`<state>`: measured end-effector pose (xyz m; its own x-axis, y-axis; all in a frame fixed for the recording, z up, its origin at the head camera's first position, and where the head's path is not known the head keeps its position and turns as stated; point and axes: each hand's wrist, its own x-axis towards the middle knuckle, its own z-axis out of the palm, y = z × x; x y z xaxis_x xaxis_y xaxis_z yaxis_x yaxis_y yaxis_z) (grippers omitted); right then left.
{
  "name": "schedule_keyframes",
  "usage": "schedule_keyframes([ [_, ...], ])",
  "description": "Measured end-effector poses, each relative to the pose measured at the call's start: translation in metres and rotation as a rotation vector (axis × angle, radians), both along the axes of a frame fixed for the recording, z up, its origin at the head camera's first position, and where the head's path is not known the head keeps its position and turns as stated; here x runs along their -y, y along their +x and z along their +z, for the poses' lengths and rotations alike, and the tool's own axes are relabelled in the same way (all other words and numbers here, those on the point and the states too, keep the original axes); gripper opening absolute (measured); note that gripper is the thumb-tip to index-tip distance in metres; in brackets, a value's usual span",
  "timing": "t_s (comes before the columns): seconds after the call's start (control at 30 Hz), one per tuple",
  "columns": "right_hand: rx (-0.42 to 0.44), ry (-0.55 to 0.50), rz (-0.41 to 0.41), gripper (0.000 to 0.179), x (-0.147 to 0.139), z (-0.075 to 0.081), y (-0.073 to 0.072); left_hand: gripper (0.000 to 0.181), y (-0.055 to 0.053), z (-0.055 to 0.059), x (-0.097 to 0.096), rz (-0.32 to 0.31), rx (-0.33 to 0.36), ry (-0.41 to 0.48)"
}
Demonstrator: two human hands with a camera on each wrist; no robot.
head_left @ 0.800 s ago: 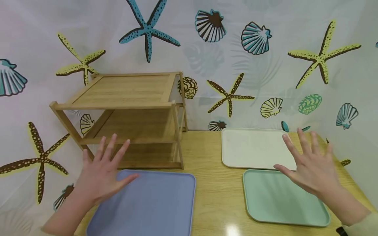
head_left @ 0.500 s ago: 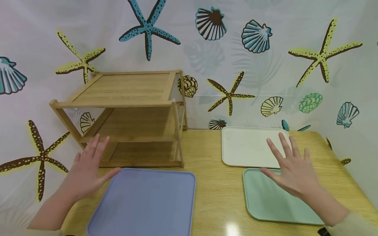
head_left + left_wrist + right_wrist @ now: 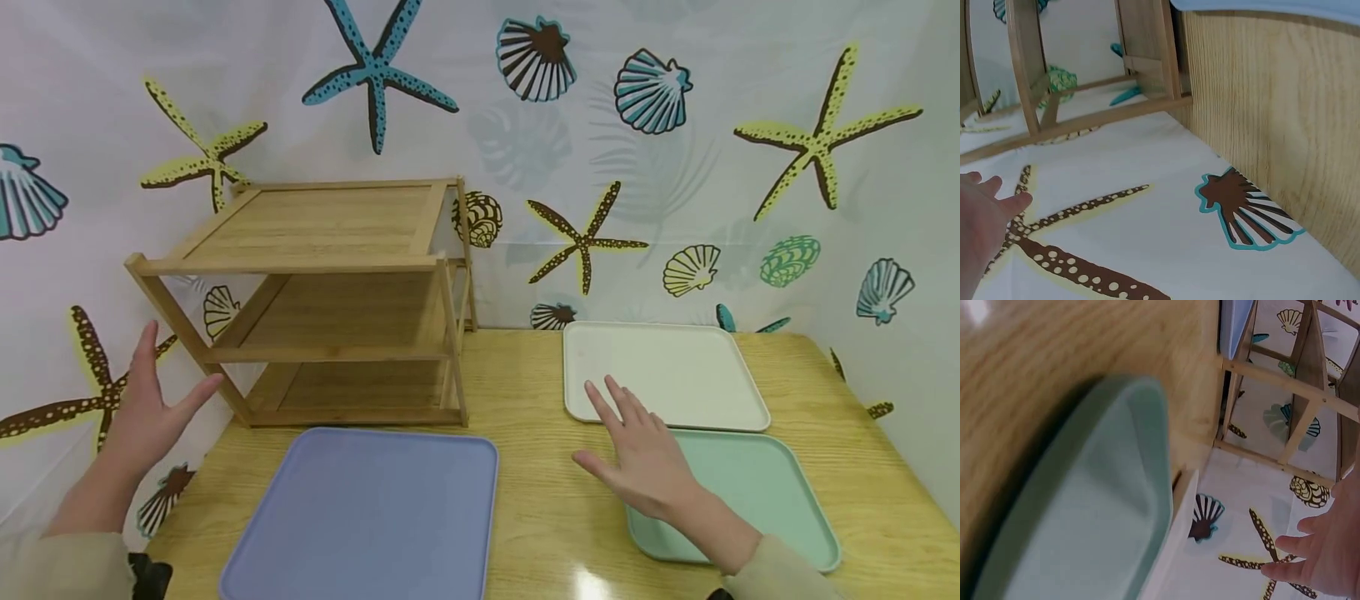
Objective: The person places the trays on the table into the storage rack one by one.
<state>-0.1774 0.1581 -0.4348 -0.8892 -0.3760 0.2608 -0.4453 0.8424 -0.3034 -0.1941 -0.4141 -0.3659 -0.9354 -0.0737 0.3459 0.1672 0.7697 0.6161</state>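
Note:
My left hand (image 3: 146,425) is raised at the left, in front of the patterned cloth and left of the wooden rack (image 3: 337,354). Its thumb stands apart from the fingers and it holds nothing. Over the left part of the green tray (image 3: 750,492) hovers my right hand (image 3: 648,458), fingers extended, nothing in its grasp. A blue tray (image 3: 375,508) lies between the hands, below the rack. Behind the green tray is a white tray (image 3: 660,367). In the right wrist view, the green tray (image 3: 1104,506) fills the lower left, with the right hand (image 3: 1329,544) at the edge.
The three-tier rack stands at the back left of the wooden table (image 3: 547,492). A white cloth (image 3: 585,150) printed with starfish and shells hangs behind and at both sides. Bare wood shows between the blue and green trays.
Both hands have moved left. The left hand has gone from over the blue tray to beside the rack, and the right hand has come inward from the green tray's right side. The trays stay put.

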Motion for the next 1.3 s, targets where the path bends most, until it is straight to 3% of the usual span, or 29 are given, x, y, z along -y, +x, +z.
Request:
schedule_keyframes([
  [0.1, 0.083, -0.126, 0.041, 0.080, 0.018, -0.010, 0.001, 0.090, -0.009, 0.005, 0.007, 0.036, -0.009, 0.137],
  [0.23, 0.256, -0.274, 0.091, 0.077, 0.038, -0.023, 0.003, 0.084, -0.022, 0.012, 0.013, 0.066, -0.002, 0.246],
  [0.37, 0.392, -0.348, 0.153, 0.075, 0.053, -0.035, 0.005, 0.082, -0.035, 0.020, 0.014, 0.109, 0.032, 0.301],
  [0.57, 0.495, -0.391, 0.243, 0.081, 0.069, -0.050, 0.005, 0.079, -0.052, 0.024, 0.007, 0.181, 0.044, 0.318],
  [0.87, 0.531, -0.436, 0.278, 0.080, 0.091, -0.053, 0.002, 0.064, -0.070, 0.018, 0.002, 0.293, -0.067, 0.280],
  [1.03, 0.490, -0.429, 0.281, 0.066, 0.098, -0.057, 0.002, 0.062, -0.070, 0.016, 0.004, 0.324, -0.048, 0.223],
  [1.3, 0.433, -0.458, 0.270, 0.046, 0.108, -0.066, 0.004, 0.064, -0.073, 0.014, 0.003, 0.315, -0.041, 0.174],
])
